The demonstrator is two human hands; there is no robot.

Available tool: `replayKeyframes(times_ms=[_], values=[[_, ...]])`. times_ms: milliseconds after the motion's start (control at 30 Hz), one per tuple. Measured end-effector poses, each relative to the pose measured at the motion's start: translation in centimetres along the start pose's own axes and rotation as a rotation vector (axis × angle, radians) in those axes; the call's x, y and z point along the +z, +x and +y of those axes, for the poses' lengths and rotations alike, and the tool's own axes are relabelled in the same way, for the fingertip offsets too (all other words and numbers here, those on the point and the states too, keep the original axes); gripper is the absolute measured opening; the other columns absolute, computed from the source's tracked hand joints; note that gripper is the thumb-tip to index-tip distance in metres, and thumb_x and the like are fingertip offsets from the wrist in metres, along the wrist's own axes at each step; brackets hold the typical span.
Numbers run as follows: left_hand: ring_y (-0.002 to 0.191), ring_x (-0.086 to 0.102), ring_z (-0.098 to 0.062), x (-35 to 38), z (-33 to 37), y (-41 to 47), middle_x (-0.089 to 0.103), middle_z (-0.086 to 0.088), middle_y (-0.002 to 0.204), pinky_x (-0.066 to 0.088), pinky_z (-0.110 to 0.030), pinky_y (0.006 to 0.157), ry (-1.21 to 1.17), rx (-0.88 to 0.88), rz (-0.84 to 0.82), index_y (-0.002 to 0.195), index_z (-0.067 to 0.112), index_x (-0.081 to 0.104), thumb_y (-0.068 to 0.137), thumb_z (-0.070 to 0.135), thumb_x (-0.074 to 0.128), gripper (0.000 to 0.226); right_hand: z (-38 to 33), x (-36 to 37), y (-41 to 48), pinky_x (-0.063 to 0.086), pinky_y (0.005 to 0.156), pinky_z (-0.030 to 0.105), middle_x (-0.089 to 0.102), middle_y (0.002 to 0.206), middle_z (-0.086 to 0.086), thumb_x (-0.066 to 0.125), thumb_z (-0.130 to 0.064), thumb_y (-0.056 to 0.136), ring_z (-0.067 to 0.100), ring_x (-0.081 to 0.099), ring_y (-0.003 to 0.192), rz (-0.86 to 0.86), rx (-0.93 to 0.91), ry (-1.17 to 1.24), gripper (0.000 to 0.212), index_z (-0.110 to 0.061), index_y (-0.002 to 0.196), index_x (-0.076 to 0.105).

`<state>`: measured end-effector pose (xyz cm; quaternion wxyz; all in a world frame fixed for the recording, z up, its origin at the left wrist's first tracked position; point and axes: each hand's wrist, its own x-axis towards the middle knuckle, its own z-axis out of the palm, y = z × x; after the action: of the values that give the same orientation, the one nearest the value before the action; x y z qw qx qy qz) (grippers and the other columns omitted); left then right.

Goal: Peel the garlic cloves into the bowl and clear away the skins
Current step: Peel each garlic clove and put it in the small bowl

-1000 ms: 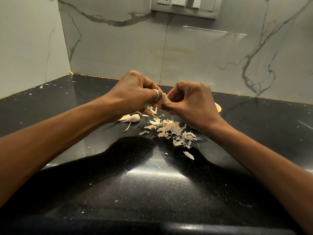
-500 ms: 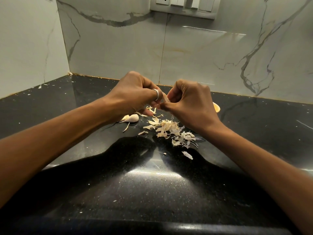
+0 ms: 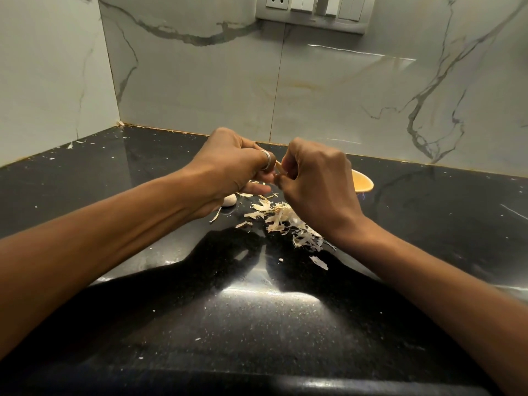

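L hand [image 3: 231,170] + R hand [image 3: 314,187] on garlic clove [image 3: 278,166], skins [image 3: 280,217] below on blk counter [image 3: 257,324]

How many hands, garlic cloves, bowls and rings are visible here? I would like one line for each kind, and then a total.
Hands: 2, left hand, right hand
Cloves: 2, held clove, loose clove
Bowl: 1
Ring: 1
Total: 6

Two hands are showing, a left hand [image 3: 231,167] and a right hand [image 3: 317,184]. Two cloves are showing: one held clove [image 3: 278,166], one loose clove [image 3: 230,200]. One bowl [image 3: 363,182] is peeking out, one ring [image 3: 266,160] is gleaming, and skins [image 3: 281,218] are lying in one heap, too many to count.
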<state>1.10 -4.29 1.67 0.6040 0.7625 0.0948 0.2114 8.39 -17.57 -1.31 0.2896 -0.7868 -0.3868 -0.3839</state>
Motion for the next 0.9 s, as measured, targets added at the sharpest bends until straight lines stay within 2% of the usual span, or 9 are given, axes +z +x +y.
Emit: replayKeyframes(times_ms=[233,333,533,700,800,900], values=[[0.057,0.064,-0.010,0.5,-0.2,-0.2,0.068,-0.018,0.077,0.056,-0.021,0.052,-0.070,-0.019,0.036,0.086,-0.010,0.071,0.091,-0.002,0.063,0.012,-0.3,0.2,-0.1,0.033,0.057,0.028,0.064,0.068,0.007,0.079,-0.005,0.075,0.028,0.056,0.057,0.012,-0.024,-0.030,0.017,-0.009,0.076,0.063],[0.057,0.066,-0.011,0.7,-0.6,-0.2,0.068,-0.019,0.077,0.056,-0.023,0.053,-0.027,0.021,0.059,0.078,-0.004,0.070,0.091,-0.001,0.064,0.014,-0.4,0.2,-0.2,0.033,0.058,0.029,0.065,0.069,0.008,0.077,-0.004,0.075,0.028,0.057,0.060,0.007,-0.008,-0.010,0.014,-0.008,0.076,0.064],[0.062,0.068,-0.012,0.8,-0.9,-0.2,0.071,-0.016,0.079,0.057,-0.025,0.054,-0.003,0.068,0.093,0.080,-0.003,0.070,0.092,0.007,0.067,0.015,-0.5,-0.1,0.2,0.048,0.061,0.035,0.070,0.074,0.006,0.078,-0.012,0.079,0.026,0.064,0.069,-0.048,0.086,0.075,0.010,-0.010,0.079,0.068],[0.062,0.069,-0.010,0.0,0.1,-0.2,0.072,-0.013,0.077,0.056,-0.023,0.054,-0.029,0.055,0.018,0.082,0.001,0.069,0.093,0.004,0.063,0.013,0.1,-0.8,0.9,0.057,0.069,0.037,0.072,0.076,-0.003,0.086,-0.025,0.081,0.014,0.069,0.071,-0.135,0.274,0.305,0.018,-0.014,0.083,0.072],[0.062,0.070,-0.010,-0.4,0.3,-0.2,0.072,-0.012,0.078,0.057,-0.023,0.055,-0.037,0.045,-0.010,0.085,0.002,0.069,0.095,0.004,0.061,0.013,0.2,-0.9,1.0,0.062,0.077,0.043,0.074,0.082,0.002,0.088,-0.014,0.078,0.019,0.074,0.080,-0.235,0.399,0.523,0.019,-0.013,0.089,0.072],[0.062,0.070,-0.009,-0.8,0.3,-0.1,0.072,-0.010,0.077,0.060,-0.025,0.056,-0.024,0.053,-0.022,0.084,0.002,0.069,0.096,0.004,0.060,0.014,0.2,-1.0,1.0,0.063,0.084,0.048,0.075,0.090,0.014,0.082,-0.001,0.081,0.030,0.076,0.089,-0.301,0.473,0.726,0.018,-0.008,0.094,0.071]])
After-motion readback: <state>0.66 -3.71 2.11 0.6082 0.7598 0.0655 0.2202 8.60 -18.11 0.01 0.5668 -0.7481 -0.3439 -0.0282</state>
